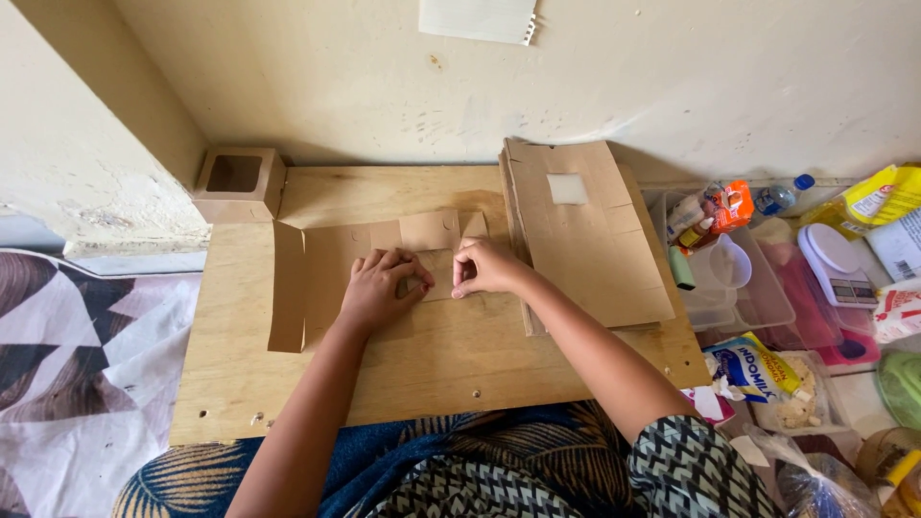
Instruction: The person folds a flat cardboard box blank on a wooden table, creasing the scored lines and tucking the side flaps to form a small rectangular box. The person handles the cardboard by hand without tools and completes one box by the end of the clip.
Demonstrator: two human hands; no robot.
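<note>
Fingers of both hands down on the flat brown cardboard box blank (pixel 355 259), which lies unfolded on the plywood worktop (pixel 432 369), approx centre-left of the board. L hand (pixel 376 293): palm down, fingers spread a bit, tips pressing on a small flap near the middle of the blank. R hand (pixel 487 267): fingers curled narrow, pinching the edge of that same flap from the right side. Both hands touching the card, close together, small gap betw. them. Can't tell how much of the flap is lifted; hands cover it.

Blank: one long side panel sticks out to the left, top row of short tabs points toward the wall. Flat, not yet formed.

Back-left corner of worktop, by the wall: one made-up brown box w/ square window (pixel 238 180), upright, apart from the blank.

R of my hands: stack of flat cardboard blanks (pixel 585 249), touching/overlapping the right edge of the working blank; small pale square patch on the top sheet.

Beyond worktop, far R: clear plastic tubs (pixel 758 288) w/ assorted packets, white kitchen scale (pixel 835 264), yellow packet (pixel 878 197), small bottle w/ blue cap (pixel 782 197). Patterned cloth (pixel 77 355) on the left.
</note>
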